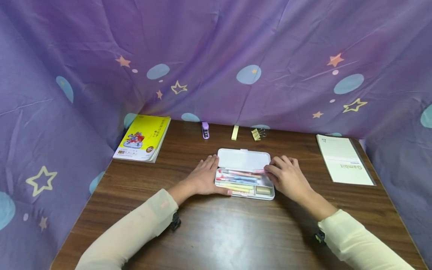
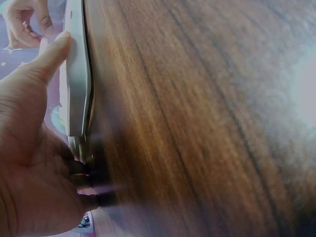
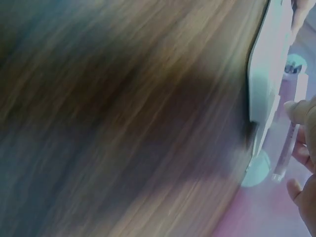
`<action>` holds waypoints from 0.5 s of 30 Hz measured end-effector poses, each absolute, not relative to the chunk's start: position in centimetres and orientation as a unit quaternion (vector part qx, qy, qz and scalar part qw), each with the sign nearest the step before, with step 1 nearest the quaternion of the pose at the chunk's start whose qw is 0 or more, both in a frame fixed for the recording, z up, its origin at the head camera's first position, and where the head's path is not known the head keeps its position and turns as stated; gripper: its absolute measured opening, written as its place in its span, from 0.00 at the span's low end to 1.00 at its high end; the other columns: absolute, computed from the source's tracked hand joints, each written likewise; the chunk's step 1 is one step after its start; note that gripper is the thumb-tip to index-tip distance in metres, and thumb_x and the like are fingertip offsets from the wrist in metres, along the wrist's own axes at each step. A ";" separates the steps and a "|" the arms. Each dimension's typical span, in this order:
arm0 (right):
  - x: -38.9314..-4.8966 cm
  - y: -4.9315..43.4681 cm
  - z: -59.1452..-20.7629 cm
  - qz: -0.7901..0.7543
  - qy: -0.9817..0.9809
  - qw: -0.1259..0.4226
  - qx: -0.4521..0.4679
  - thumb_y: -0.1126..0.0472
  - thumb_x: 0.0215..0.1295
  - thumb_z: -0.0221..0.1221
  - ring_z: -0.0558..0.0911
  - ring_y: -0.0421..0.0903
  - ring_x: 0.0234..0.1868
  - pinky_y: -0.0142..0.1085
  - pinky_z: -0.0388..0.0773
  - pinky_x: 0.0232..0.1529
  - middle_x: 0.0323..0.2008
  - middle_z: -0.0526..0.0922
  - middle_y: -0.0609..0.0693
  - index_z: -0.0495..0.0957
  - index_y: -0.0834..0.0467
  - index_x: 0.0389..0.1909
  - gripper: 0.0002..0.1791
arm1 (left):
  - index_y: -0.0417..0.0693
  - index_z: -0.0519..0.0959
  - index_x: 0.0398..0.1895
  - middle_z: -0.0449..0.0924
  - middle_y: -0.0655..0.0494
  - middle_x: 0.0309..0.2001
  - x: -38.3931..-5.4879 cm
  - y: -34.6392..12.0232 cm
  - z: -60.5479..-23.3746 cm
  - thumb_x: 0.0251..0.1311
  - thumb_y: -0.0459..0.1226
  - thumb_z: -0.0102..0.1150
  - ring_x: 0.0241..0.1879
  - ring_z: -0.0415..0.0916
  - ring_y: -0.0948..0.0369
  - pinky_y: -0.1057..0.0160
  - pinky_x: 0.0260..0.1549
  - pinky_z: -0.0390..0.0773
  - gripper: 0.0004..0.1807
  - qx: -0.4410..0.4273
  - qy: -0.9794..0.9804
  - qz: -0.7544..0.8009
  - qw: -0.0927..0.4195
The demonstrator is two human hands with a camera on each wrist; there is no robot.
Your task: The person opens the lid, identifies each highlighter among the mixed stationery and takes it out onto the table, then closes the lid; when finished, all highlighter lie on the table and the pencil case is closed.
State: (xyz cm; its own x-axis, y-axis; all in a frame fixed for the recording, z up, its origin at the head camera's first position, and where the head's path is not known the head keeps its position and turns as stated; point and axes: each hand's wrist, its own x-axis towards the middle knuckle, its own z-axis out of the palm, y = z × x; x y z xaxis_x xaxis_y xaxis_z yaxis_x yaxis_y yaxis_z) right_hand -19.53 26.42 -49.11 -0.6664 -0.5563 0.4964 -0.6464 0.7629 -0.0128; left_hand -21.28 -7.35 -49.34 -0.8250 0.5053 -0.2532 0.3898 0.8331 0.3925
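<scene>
Right now, a white pencil case stands open at the middle of the wooden table, its lid tipped back towards twelve o'clock. Inside lie several pens side by side, with a pale eraser in the compartment near the case's four o'clock corner. The left hand is at nine o'clock, its fingers straight and spread along the case's end, thumb apart from them and resting against the front edge. At three o'clock, the right hand pinches a slim pen between thumb and fingers, near the case's two o'clock corner. Farther out from the case, a yellow-covered book lies between nine and ten o'clock, a purple stapler between ten and eleven, a yellow strip close to twelve, and a binder clip towards one. An open notepad lies near three o'clock, well apart. A purple curtain with stars hangs behind, at twelve.
</scene>
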 end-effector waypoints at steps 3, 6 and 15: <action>-19.6 27.2 -49.2 0.093 -0.911 0.243 0.319 0.67 0.57 0.80 0.82 0.56 0.45 0.64 0.77 0.48 0.41 0.85 0.51 0.90 0.56 0.41 0.13 | 0.38 0.37 0.91 0.35 0.39 0.92 -21.2 -7.4 -49.2 0.57 0.80 0.64 0.92 0.34 0.45 0.46 0.91 0.41 0.79 0.237 0.941 0.168 0.175; -19.5 28.0 -49.3 0.093 -0.914 0.245 0.309 0.67 0.59 0.79 0.82 0.56 0.45 0.62 0.77 0.46 0.42 0.85 0.52 0.90 0.57 0.41 0.11 | 0.37 0.37 0.91 0.35 0.39 0.92 -21.2 -7.3 -49.1 0.58 0.79 0.65 0.92 0.34 0.45 0.45 0.91 0.42 0.79 0.236 0.941 0.166 0.177; -19.6 30.6 -49.7 0.090 -0.923 0.245 0.281 0.67 0.61 0.78 0.83 0.57 0.42 0.62 0.76 0.43 0.40 0.86 0.52 0.90 0.57 0.43 0.11 | 0.38 0.37 0.92 0.35 0.40 0.92 -21.1 -7.2 -49.0 0.59 0.79 0.64 0.92 0.34 0.46 0.45 0.91 0.42 0.78 0.238 0.941 0.161 0.181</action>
State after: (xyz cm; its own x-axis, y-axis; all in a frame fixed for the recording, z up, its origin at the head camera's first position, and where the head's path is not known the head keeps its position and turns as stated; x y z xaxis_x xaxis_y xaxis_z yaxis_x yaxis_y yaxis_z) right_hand -19.64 30.58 -49.65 -0.7213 -0.4756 0.5036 -0.5639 0.8253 -0.0282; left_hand -21.14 -7.23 -48.97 -0.8213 0.5063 -0.2631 0.3897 0.8345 0.3895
